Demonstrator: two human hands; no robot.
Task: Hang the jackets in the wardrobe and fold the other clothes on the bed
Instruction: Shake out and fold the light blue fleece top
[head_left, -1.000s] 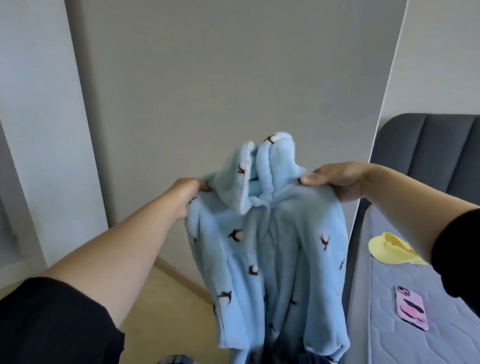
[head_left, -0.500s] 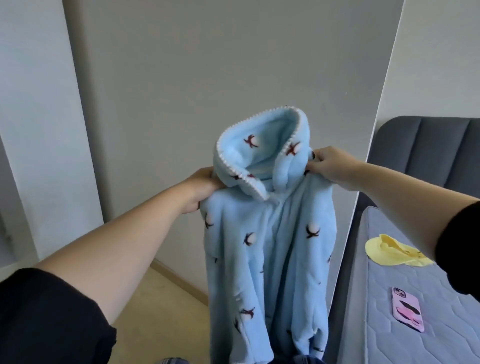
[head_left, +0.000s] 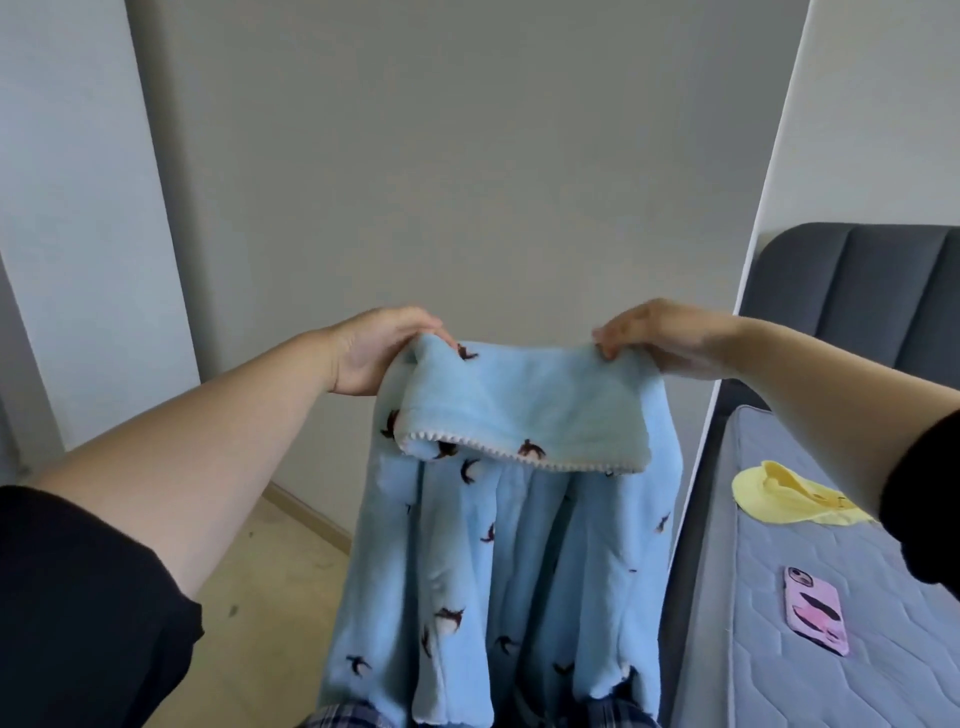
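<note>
Grey wall (head_left: 467, 182) fills most of the view, with a paler panel (head_left: 78, 234) standing on the left and a strip of beige floor (head_left: 270, 587) running along its foot. On the right is the bed (head_left: 769, 675), a quilted blue-grey mattress with a dark padded headboard (head_left: 857, 291) behind it.

Held up in the air in front of the wall, just left of the bed and not touching the mattress, hangs a light blue fleece jacket (head_left: 519, 571) printed with small dark birds. Its hood (head_left: 519, 421), edged with white trim, is folded forward over the top, and the body drops in loose folds toward a bit of plaid fabric (head_left: 343, 719) at the lower edge of the view.

Both bare forearms reach out from black sleeves (head_left: 78, 613). The left hand (head_left: 374, 353) grips the jacket's upper left corner, fingers curled over the fleece. The right hand (head_left: 665, 338) pinches the upper right corner between thumb and fingertips, and the top edge stretches between the two.

On the mattress lies a crumpled yellow garment (head_left: 779, 493), and nearer the camera, apart from it, a phone in a pink case (head_left: 815, 610) lies flat
</note>
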